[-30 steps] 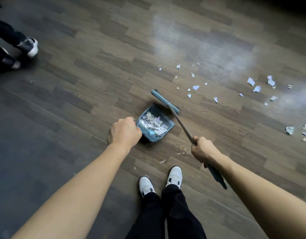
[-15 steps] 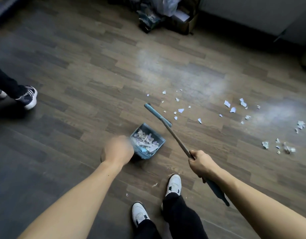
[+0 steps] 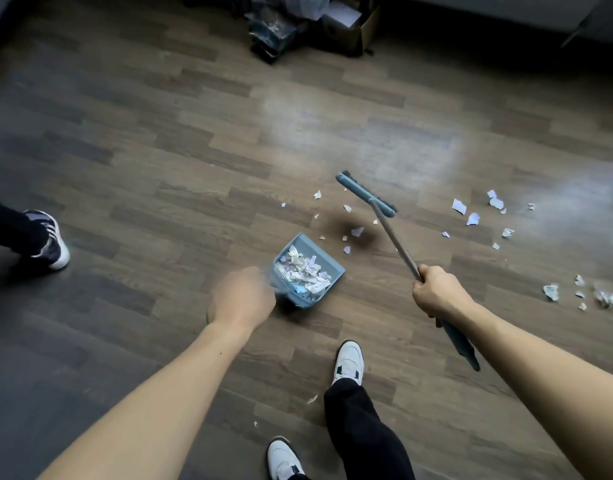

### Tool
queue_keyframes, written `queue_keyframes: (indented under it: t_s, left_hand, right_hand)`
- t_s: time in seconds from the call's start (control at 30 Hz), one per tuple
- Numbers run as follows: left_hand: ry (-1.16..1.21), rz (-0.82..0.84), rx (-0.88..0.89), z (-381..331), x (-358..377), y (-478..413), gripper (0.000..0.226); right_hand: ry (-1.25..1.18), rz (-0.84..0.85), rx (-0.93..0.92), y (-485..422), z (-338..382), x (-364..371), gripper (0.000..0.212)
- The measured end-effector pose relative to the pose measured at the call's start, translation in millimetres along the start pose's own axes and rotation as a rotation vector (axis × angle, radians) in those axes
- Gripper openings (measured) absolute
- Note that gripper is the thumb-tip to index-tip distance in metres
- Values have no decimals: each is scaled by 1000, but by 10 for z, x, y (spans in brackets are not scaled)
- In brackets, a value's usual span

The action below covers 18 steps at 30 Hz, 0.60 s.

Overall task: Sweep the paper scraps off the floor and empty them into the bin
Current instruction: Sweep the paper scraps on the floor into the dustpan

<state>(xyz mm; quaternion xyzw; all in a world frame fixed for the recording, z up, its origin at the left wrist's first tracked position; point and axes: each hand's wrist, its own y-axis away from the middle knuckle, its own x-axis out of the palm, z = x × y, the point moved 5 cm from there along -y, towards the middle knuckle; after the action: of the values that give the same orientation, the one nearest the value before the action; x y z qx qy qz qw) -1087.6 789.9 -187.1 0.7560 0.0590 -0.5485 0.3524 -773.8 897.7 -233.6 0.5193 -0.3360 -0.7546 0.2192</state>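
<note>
Nearest, white sneakers [image 3: 348,363] planted mid-stride on the wood-plank floor [image 3: 125,209], a stray fleck of paper beside them. Left hand [image 3: 241,299] fisted around the handle of the blue dustpan [image 3: 308,271], though blurred, so finger detail unclear; pan angled mouth-forward toward the loose bits, already heaped with crumpled paper, probably kept low to catch the next stroke. Right hand [image 3: 436,294] wrapped tight on the broom handle [image 3: 397,245], grip end trailing back along the forearm for leverage. Broom head [image 3: 365,195] apparently raised beyond a small cluster of paper scraps [image 3: 353,233], a shadow beneath, likely poised to drag them back into the pan. More scraps [image 3: 471,216] well apart to the right. Another person's shoe [image 3: 50,242] at left. Farthest, a cardboard box [image 3: 350,26] and bags by the wall; whether any of that is the bin, unclear.
</note>
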Motion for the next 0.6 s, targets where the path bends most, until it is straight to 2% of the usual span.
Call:
queue_keyframes:
  t_s: [0.13, 0.3, 0.6]
  left_hand:
    - [-23, 27, -25, -233, -35, -215, 28]
    - [-42, 37, -63, -329, -51, -360, 16]
    - [-45, 45, -63, -357, -60, -424, 12]
  right_hand:
    - [14, -9, 27, -461, -4, -262, 28]
    - [20, 24, 55, -899, 68, -375, 37]
    - [45, 157, 67, -892, 247, -153, 41]
